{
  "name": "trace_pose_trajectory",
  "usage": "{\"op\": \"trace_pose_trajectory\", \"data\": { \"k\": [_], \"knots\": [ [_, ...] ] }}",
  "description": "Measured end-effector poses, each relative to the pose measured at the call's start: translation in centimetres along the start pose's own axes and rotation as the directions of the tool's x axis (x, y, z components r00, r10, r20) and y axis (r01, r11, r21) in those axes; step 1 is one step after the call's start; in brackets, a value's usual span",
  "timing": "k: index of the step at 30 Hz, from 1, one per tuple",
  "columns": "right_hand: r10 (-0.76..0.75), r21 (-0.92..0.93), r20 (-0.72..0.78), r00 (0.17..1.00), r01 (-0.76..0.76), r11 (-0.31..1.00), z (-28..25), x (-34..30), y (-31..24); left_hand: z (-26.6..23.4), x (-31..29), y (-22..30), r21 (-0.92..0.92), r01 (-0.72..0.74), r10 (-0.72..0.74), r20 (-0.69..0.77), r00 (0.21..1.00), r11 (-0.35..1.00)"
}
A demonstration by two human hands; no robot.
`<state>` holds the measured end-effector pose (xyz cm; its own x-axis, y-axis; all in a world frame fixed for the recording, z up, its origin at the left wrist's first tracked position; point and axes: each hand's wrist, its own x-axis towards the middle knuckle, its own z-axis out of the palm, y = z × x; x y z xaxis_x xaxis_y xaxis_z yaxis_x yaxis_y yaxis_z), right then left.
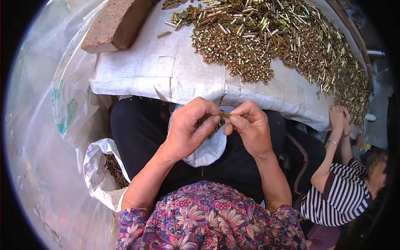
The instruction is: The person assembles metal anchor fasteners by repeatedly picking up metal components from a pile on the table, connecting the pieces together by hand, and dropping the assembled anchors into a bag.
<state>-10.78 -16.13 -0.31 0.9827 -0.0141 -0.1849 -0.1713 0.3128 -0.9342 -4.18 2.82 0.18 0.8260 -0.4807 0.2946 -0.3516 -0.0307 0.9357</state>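
Above my lap, my left hand and my right hand meet, pinching a small brass-coloured metal tube between their fingertips. The tube lies roughly level, one end in each pinch. More small metal pieces show dark below the left fingers; whether that palm holds them or they lie lower, I cannot tell. Under both hands a white bag hangs open between my knees. Beyond them, a cloth-covered table bears a wide pile of short nut-like pieces and longer tubes, all brass-coloured.
A brick rests at the table's far left. Left of my leg stands a white sack with dark metal pieces inside. At the right, another person in a striped top has both hands at the pile's edge. Clear plastic sheeting covers the left side.
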Motion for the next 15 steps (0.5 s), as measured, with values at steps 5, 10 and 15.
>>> {"op": "trace_pose_trajectory", "data": {
  "k": [5, 10, 15],
  "knots": [
    [0.126, 0.09, 0.205, 0.971, -0.147, 0.985, -0.9, 0.4, -1.3, -0.9, -0.1, 0.3, -0.306, 0.345, -0.248, 0.314, 0.917, 0.888],
    [0.174, 0.287, 0.413, 0.894, -0.309, 0.907, -0.6, -0.1, -0.9, -0.8, -0.6, 0.0, -0.594, 0.491, -0.153, 0.527, 0.836, 0.637],
    [0.168, 0.104, 0.326, 0.93, -0.212, 0.972, -0.2, -1.4, -1.2, -1.2, -0.9, -0.6, -0.572, 0.577, -0.179, 0.602, 0.778, 0.582]
  ]
}}
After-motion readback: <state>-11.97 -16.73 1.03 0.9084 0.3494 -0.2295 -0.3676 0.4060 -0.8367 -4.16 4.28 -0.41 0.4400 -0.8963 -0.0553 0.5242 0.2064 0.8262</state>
